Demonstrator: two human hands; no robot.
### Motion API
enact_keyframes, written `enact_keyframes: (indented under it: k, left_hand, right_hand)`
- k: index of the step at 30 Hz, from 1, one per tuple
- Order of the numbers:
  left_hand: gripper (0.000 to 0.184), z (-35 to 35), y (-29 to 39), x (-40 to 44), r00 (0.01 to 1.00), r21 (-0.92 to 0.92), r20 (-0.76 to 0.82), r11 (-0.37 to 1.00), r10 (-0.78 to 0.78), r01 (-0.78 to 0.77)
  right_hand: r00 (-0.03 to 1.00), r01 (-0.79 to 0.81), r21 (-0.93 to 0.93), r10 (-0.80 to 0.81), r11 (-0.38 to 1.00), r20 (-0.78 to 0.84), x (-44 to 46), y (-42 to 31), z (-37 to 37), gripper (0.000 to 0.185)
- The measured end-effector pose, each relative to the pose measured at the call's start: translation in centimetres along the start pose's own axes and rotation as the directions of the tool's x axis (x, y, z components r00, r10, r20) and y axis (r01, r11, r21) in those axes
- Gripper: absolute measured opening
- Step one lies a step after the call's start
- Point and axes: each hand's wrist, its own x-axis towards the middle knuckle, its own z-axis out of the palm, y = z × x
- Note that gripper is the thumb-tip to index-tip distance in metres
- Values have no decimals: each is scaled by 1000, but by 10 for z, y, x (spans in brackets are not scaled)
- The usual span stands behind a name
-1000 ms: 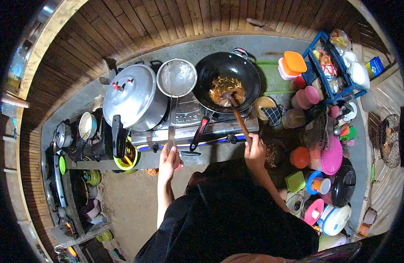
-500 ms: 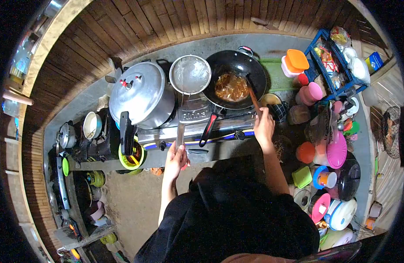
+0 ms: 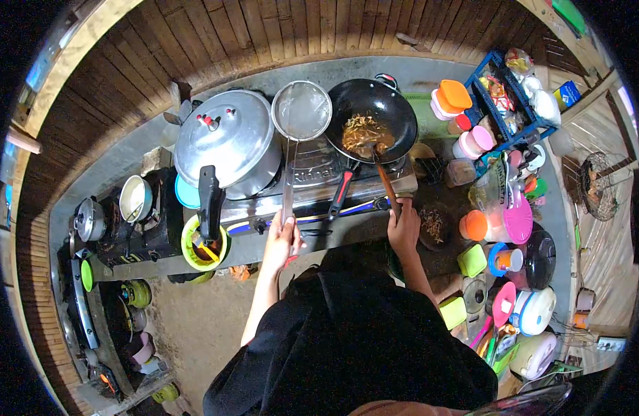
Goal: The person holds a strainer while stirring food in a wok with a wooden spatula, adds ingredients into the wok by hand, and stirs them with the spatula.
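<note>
My left hand [image 3: 283, 241] is closed around the long handle of a round mesh strainer [image 3: 301, 111], held up over the gas stove [image 3: 312, 173] between the pressure cooker and the wok. In my right hand [image 3: 404, 232] is the wooden handle of a spatula [image 3: 386, 179]. Its head dips into brown liquid with pale strips [image 3: 364, 135] at the near side of the black wok [image 3: 396, 104]. The wok stands on the right burner, its red-and-black handle [image 3: 343, 188] pointing toward me. The strainer's mesh looks bare.
A large pressure cooker [image 3: 226, 139] stands left of the strainer, its black handle jutting forward. A yellow-green bucket [image 3: 221, 258] sits below that handle. Plastic containers [image 3: 475, 142] and a blue rack [image 3: 482, 104] crowd the right side.
The spatula head has moved from the wok's right side to its near side, and my right hand has come left and lower. The strainer stays held up; the view has shifted slightly.
</note>
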Motion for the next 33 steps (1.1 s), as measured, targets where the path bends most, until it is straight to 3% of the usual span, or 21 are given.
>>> enact_keyframes:
  k: [2,5,9,13,14,16,18,20,23,26,28,31,33]
  left_hand:
    - [13,-14,-26,11,999,11,4,999,37,-38]
    - [15,-22,-60,18,980,147,-167,986,106,-81]
    - [23,-43,-109,26,903,605,-258,786,344,-126]
    - [22,-45,-132,21,897,634,-216,754,385,-171]
    - [22,-45,-139,20,896,630,-219,757,387,-173]
    - [20,-42,-145,18,939,455,-200,875,279,-163]
    - [17,-35,-141,15,944,384,-209,909,257,-162]
    - [16,-28,-121,8,977,137,-200,989,81,-54]
    - [16,-24,-114,10,970,150,-221,986,100,-67]
    - [16,-17,-106,10,963,192,-238,978,129,-83]
    - [16,-8,-93,8,973,51,-214,996,83,-73]
    - [15,3,-88,7,969,25,-234,997,80,-77]
    - [16,12,-78,6,968,-7,-243,997,68,-72]
  right_hand:
    - [999,-1,-33,0,999,-46,1,-5,5,33]
    - [996,-84,-69,82,994,-31,-3,-12,-1,32]
    - [994,-105,-29,105,994,-17,-14,-9,-8,31]
    - [995,-79,-33,76,996,-70,-21,-14,-17,32]
    - [995,-73,-37,70,997,-71,-19,-15,-16,32]
    - [988,-154,37,154,987,4,-14,-11,-11,32]
    - [994,-104,15,105,994,-27,-7,-9,2,33]
    - [997,-53,-12,52,999,-48,5,-11,14,33]
    - [994,-68,27,66,997,83,31,-14,27,33]
    - [997,40,36,-43,999,71,65,-10,35,32]
    - [988,151,-26,-152,988,-30,83,-2,37,31]
    - [998,46,2,-46,999,36,101,13,28,32]
    - [996,81,7,-81,997,26,102,23,14,33]
